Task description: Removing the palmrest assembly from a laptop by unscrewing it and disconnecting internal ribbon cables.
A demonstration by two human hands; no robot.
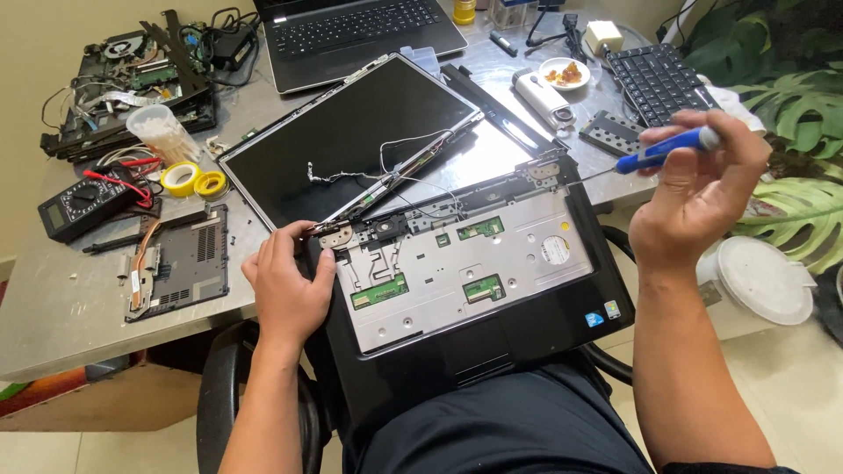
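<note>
the opened black laptop base with its bare silver metal deck (474, 281) sits on the person's lap against the grey table edge, and the left hand (285, 285) presses on its near-left corner, fingers curled over the left hinge, clamping the base itself. up at the base's far-right corner the right hand (702, 189) is clenched around a blue-handled screwdriver (663, 149), its thin shaft angled down to the right hinge. beyond the base the detached dark flat screen panel (351, 140) lies on the grey metal table (53, 298), yellow tape rolls (195, 182) left of it, a second open black laptop (360, 35) farther back.
</note>
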